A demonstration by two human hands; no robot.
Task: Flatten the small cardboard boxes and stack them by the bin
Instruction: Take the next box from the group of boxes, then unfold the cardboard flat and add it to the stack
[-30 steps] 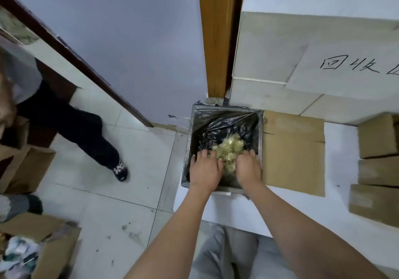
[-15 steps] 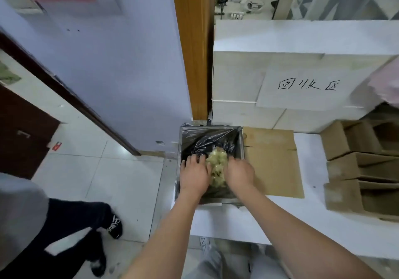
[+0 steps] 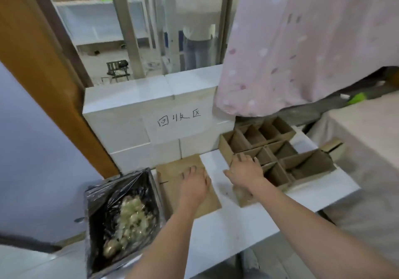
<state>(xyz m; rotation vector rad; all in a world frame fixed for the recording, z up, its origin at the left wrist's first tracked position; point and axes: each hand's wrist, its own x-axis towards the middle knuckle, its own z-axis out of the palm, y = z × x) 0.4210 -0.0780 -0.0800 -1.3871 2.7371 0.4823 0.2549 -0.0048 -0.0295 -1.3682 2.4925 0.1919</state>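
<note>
1. Far left: bin (image 3: 95, 196), black-lined, part full of pale scrap, placed hard against the white tabletop (image 3: 226, 231) edge.
2. Just right: flattened cardboard (image 3: 170, 171) beside the bin, likely starting the stack; left hand (image 3: 194, 183) over it, fingers straight, grip released.
3. Right: right hand (image 3: 245, 172) spread, grasping nothing, at the unflattened boxes (image 3: 280, 155); contact unclear.
4. Box count blurred; far ones under the pink curtain (image 3: 302, 41).

Both hands have left the bin (image 3: 121, 214): left hand (image 3: 194, 183) now lies flat over the flattened cardboard (image 3: 172, 171); right hand (image 3: 245, 172) reaches the nearest open box (image 3: 278, 175), fingers spread
</note>
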